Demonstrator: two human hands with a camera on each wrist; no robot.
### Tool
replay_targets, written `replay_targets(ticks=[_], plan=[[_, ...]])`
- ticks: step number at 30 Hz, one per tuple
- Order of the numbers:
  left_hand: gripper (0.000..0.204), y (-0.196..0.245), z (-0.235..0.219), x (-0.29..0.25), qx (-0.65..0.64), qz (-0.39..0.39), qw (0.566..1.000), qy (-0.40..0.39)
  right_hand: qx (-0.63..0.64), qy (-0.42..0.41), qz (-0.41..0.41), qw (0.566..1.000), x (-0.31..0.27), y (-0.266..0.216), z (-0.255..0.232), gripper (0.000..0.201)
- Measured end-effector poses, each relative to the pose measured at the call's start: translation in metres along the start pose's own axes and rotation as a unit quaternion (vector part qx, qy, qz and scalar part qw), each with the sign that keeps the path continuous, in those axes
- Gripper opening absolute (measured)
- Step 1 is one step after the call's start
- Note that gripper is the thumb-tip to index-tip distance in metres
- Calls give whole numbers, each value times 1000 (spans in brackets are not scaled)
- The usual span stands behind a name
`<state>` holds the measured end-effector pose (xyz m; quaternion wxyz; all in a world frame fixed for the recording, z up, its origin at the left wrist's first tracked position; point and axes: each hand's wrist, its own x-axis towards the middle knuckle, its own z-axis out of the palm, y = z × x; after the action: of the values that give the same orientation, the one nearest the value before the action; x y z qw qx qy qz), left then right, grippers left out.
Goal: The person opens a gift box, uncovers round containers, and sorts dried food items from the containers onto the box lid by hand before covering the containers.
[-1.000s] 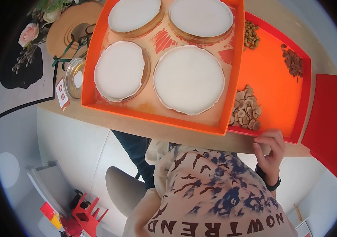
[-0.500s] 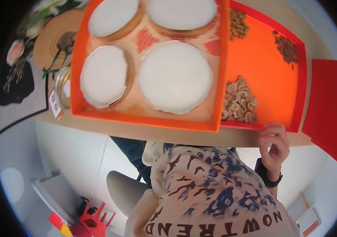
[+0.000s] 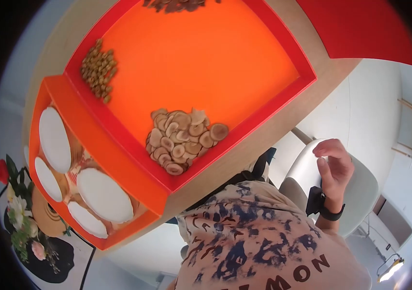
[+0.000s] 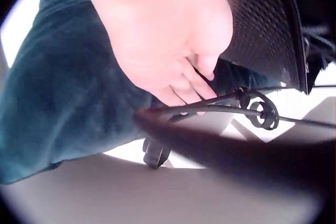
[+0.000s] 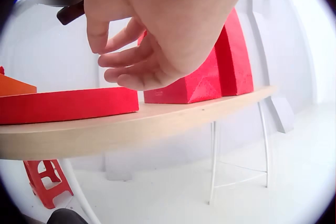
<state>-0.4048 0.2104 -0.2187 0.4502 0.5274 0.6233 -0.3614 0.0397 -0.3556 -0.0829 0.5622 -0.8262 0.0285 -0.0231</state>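
Note:
My right hand [image 3: 334, 166] hovers past the table's edge in the head view, fingers loosely bent and empty. In the right wrist view it hangs in front of the red tray [image 5: 73, 107] and a red paper bag [image 5: 202, 85]. My left hand [image 4: 168, 35] hangs beside a teal trouser leg [image 4: 63, 87], fingers relaxed, holding nothing; it is hidden in the head view. On the red tray's orange floor [image 3: 206, 67] lie a heap of round pale-brown slices [image 3: 181, 137], a small golden-brown pile [image 3: 98, 72] and a dark-brown pile [image 3: 181, 4].
An orange box [image 3: 109, 159] with several round white-topped pieces [image 3: 104, 193] adjoins the tray. Flowers [image 3: 20, 217] stand behind it. A red sheet-like item [image 3: 365, 29] lies at upper right, a pale chair [image 3: 360, 188] below the hand. Thin cords [image 4: 226, 100] cross before the left fingers.
The head view has swung right, bringing the red tray to the middle and the orange box to the left. My right hand has left the tray's edge and stands away from the table.

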Motion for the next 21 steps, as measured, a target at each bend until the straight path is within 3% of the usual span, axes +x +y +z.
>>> replay_targets(ticks=[1,7,10,14,17,19,21], plan=[[35,5,-5,0,5,1,1000,2,1,5,3,1000,-5,3,0,16],[35,29,-24,3,24,0,1000,3,-6,-136,229,964,-14,9,1,22],[36,55,-34,13,39,9,999,0,30,-138,285,948,-41,24,9,29],[36,94,-60,24,80,14,997,-8,69,-40,400,913,-87,51,40,42],[36,130,-81,30,114,20,993,-10,-6,22,379,925,-133,89,64,45],[36,138,-94,37,125,23,992,-11,44,45,392,918,-142,89,85,54],[36,146,-104,40,133,25,991,-9,113,59,478,869,-153,93,103,61]])
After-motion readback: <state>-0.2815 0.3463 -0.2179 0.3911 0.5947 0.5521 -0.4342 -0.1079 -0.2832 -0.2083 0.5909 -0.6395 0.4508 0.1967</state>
